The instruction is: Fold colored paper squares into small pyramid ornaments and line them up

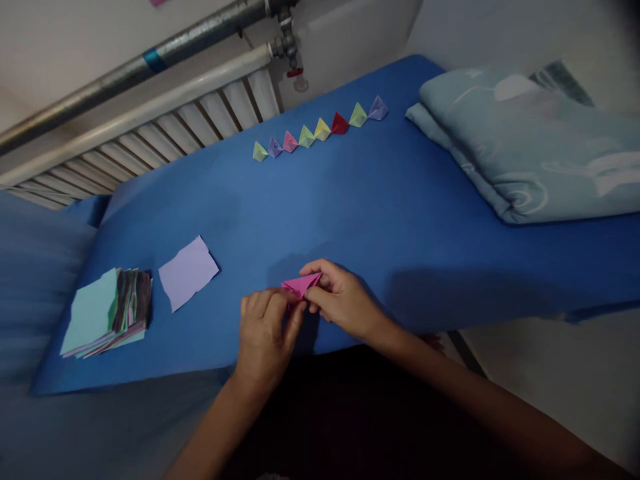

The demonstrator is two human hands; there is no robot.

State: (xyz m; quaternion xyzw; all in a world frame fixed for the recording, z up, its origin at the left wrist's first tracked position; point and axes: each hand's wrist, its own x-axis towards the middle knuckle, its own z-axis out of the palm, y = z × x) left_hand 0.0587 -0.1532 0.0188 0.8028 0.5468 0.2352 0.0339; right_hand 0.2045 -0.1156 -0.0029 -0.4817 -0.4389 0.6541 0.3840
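pinching a folded pink paper [303, 285] near our edge of the blue sheet [280, 207], we have the fingers of both hands closed on it: our left hand [264, 327] grasps it at about eight o'clock, our right hand [344, 299] at three. taking that paper as the dial's centre, we see a lilac paper [189, 275] lying at nine, a stack of papers [90, 313] farther out beyond it, a row of eight folded papers [323, 131] at twelve, and a folded blanket [500, 147] at two.
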